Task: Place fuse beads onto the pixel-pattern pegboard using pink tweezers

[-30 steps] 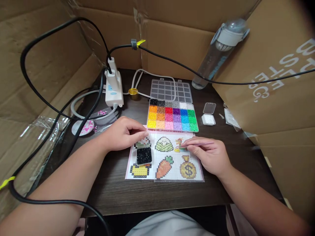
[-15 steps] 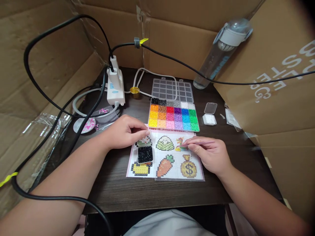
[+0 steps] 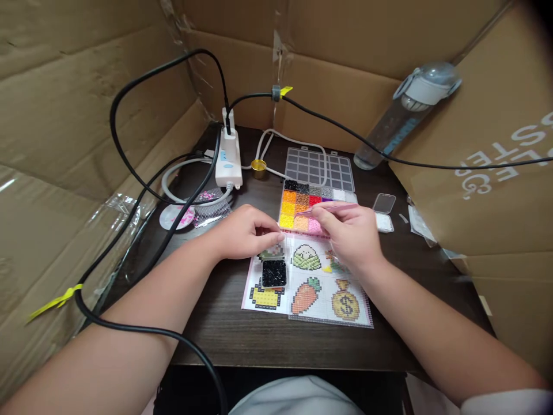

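Note:
Pinched in my right hand (image 3: 352, 230) is a pair of pink tweezers (image 3: 306, 212), its tips over the yellow and light orange beads of a sorted bead box (image 3: 287, 208). My left hand (image 3: 250, 231) rests at the upper left corner of a pattern sheet (image 3: 319, 291), thumb and forefinger together; what they grip, if anything, is too small to make out. Just below those fingers, a small clear case (image 3: 274, 273) of black beads lies on the sheet. The sheet shows a carrot, a money bag and other pixel pictures. My right hand hides part of the bead box.
A white power strip (image 3: 228, 164) and looping black cables (image 3: 151, 329) occupy the left side. Behind stand a gold cup (image 3: 258, 168) and the box's clear lid (image 3: 319, 167). To the right are a small case of white beads (image 3: 383, 222) and a leaning water bottle (image 3: 401, 121). Cardboard walls surround the table.
My right hand has carried the tweezers from the dragon picture up and left to the bead box. My left hand stays at the sheet's corner. The whole view has shifted slightly.

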The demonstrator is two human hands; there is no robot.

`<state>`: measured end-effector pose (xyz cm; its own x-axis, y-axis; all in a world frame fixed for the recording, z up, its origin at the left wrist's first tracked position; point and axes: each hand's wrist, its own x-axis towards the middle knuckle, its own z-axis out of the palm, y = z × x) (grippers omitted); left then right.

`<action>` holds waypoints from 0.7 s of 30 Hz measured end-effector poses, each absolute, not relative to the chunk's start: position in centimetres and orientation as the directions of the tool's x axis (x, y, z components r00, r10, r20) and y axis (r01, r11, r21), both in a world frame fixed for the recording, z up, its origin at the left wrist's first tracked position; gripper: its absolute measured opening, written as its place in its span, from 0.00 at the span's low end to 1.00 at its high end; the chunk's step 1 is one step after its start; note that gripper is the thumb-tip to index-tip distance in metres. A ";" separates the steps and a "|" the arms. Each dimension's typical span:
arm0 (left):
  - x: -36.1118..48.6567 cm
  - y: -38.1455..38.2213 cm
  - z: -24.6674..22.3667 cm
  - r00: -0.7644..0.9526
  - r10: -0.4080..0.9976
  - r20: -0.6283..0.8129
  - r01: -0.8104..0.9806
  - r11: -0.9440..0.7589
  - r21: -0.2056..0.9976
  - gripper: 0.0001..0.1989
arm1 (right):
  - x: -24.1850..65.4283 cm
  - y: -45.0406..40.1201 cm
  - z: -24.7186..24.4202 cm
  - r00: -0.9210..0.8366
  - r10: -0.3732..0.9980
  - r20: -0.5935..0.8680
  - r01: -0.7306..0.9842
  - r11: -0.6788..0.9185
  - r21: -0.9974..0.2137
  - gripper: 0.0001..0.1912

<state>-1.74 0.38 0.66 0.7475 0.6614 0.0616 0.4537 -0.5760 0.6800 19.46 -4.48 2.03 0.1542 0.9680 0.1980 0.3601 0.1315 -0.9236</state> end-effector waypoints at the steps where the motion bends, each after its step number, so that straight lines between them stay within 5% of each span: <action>1: -1.7 0.4 0.6 0.746 0.663 0.062 0.452 -0.573 0.684 0.15 | 18.9 -4.1 1.9 0.148 0.972 0.180 0.367 0.115 -0.923 0.05; 10: -1.5 0.2 0.8 0.753 0.654 0.072 0.431 -0.574 0.696 0.14 | 20.0 -5.0 1.5 0.185 0.964 0.191 0.420 0.098 -0.902 0.07; 21: -1.5 0.4 0.6 0.745 0.663 0.081 0.442 -0.580 0.685 0.14 | 26.1 -11.3 -0.1 0.032 0.988 0.152 0.410 0.126 -0.903 0.05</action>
<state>-1.49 0.39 0.59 0.7445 0.6627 0.0810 0.4417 -0.5799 0.6845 26.09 -11.28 -0.10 0.0319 0.9879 0.1521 0.4099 0.1259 -0.9034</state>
